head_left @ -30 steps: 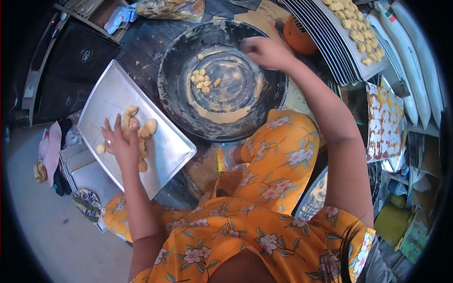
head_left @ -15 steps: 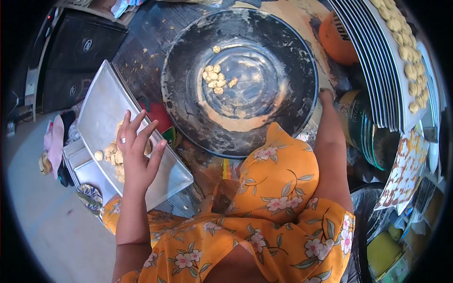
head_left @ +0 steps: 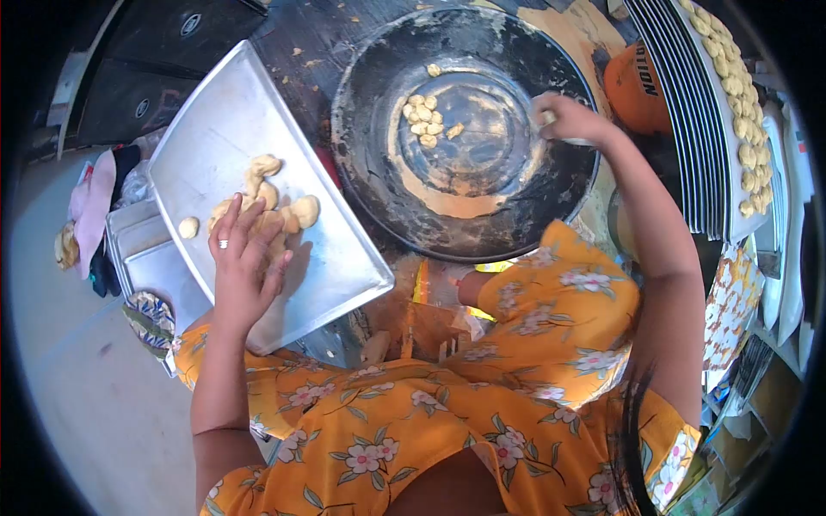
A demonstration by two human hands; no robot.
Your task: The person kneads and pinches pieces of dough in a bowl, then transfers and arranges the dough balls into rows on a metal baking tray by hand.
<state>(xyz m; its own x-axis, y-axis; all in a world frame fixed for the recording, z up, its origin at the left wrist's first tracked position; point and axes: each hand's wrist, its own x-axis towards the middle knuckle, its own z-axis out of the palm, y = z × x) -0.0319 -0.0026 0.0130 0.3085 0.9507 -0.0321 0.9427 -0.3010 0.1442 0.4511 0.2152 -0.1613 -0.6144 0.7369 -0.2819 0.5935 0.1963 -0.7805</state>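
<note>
My left hand, with a ring on it, is spread at the near side of a pile of dough pieces on a metal tray. A single round dough piece lies left of the pile. Over the right side of a wide black basin, my right hand is closed, and something small and pale shows at its fingers. Several small dough balls lie in the basin, left of its middle, with one ball a little apart behind them.
Stacked trays stand at the right, the top one bearing rows of dough pieces. An orange round object is beside them. More metal trays and a pink cloth lie at the left. Dark cases stand behind.
My right hand was beyond the basin's right edge half a second ago and is now over the basin. My left hand has lowered toward the dough pile. The whole view has shifted.
</note>
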